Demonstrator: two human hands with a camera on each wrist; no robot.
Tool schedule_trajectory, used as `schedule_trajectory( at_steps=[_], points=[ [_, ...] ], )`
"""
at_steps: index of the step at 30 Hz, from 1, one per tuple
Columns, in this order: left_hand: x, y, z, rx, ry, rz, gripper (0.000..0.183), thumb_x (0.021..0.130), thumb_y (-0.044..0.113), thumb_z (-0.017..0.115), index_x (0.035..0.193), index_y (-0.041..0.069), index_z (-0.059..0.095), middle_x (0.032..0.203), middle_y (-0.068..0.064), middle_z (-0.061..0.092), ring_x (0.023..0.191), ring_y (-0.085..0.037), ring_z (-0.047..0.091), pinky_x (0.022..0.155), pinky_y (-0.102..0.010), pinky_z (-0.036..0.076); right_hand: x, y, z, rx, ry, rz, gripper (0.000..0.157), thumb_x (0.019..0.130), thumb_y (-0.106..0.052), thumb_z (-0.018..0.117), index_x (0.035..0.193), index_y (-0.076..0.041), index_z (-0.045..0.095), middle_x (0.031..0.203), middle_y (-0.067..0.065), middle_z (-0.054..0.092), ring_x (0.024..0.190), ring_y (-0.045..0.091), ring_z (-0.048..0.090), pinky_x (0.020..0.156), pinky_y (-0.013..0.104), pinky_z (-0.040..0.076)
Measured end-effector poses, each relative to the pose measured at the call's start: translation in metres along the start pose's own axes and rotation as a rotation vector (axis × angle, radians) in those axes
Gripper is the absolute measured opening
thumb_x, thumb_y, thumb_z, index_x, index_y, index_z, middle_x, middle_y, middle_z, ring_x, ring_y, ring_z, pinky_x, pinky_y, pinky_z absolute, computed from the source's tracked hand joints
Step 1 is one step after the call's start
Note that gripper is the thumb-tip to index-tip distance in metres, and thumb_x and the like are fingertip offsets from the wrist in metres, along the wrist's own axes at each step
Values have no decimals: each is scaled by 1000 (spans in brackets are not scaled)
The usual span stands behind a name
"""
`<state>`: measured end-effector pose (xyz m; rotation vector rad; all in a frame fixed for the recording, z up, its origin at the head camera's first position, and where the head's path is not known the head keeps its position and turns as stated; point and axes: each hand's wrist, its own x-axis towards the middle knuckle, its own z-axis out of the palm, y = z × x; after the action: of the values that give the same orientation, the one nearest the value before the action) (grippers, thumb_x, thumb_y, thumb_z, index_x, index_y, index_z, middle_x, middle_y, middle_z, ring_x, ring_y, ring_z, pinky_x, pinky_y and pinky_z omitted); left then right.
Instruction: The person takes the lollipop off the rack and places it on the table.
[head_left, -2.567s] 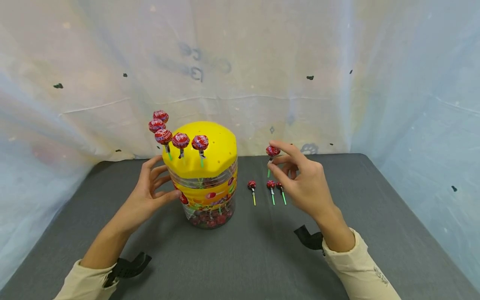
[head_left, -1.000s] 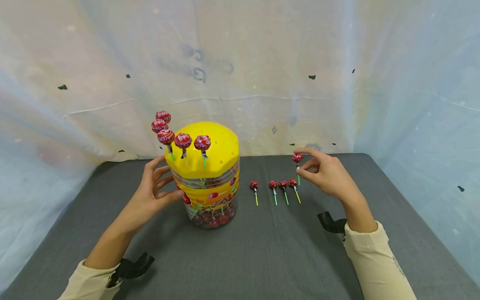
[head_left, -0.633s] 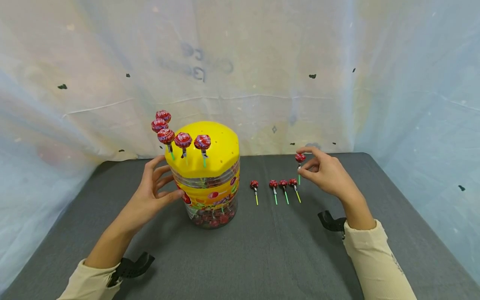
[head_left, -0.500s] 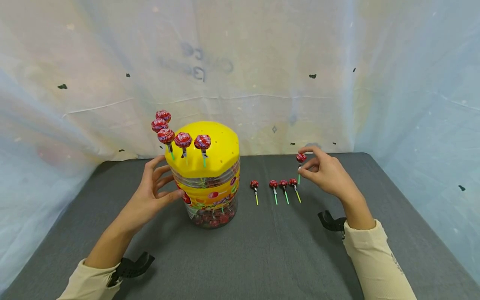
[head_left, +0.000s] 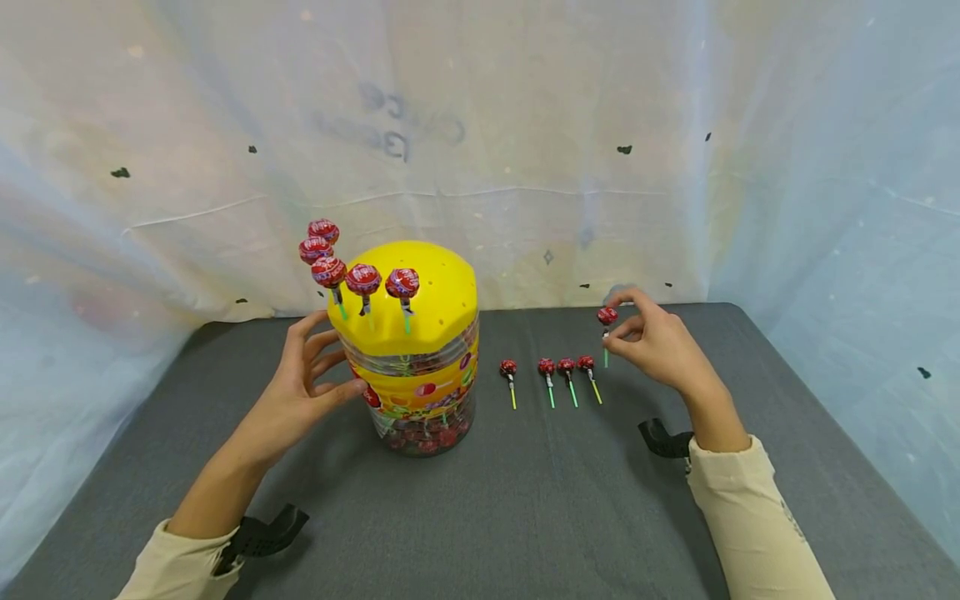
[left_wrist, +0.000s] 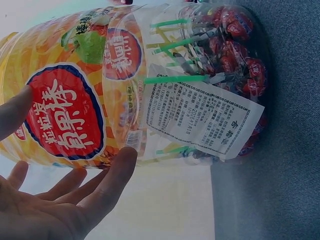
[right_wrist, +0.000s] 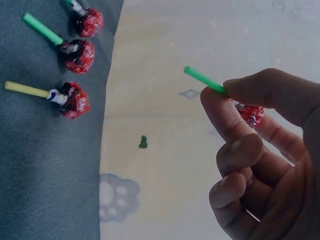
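My left hand touches the left side of a clear plastic jar with a yellow lid. Its thumb lies on the near side and its relaxed fingers are spread behind. Several red-wrapped lollipops stand in the lid, heads up, along its left and front edge. My right hand pinches a lollipop by its green stick, head up, just above the table. In the right wrist view the fingers partly hide its candy head. To its left, a row of lollipops lies on the table.
The dark grey table ends at a pale plastic curtain behind. A lone lollipop with a yellow stick lies between the jar and the other lollipops. Inside the jar are more lollipops. Small holes dot the lid.
Over the frames my right hand moves right with the pinched lollipop, past the row, then only slightly further. A yellow-stick lollipop at the row's right end comes into view. The left hand stays on the jar.
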<state>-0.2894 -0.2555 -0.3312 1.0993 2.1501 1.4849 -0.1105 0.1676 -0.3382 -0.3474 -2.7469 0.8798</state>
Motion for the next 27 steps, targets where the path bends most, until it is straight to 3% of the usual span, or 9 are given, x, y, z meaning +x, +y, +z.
schedule_trajectory(
  at_steps=[10,20,27],
  points=[
    [-1,0,-1,6,1,2,91,96,12,65,154,39,1,159,-17,21,144,-46,28,103,-65,43,6,16,5,-37,-65,61,45,93,-18,68,132,-13,46,95,6,76,78,16,65,69,34,48],
    [0,0,-2,11,-3,4,90,96,11,65,154,39,1,159,-16,22,144,-45,29,97,-28,51,10,42,16,-24,-168,129,46,94,-18,68,134,-10,46,94,9,75,77,20,66,66,33,49],
    [0,1,-2,19,-2,-6,90,96,12,66,153,39,2,159,-15,22,145,-44,28,100,-38,51,14,55,23,-35,-243,156,50,93,-17,69,136,-8,45,91,7,75,74,16,63,67,33,48]
  ],
)
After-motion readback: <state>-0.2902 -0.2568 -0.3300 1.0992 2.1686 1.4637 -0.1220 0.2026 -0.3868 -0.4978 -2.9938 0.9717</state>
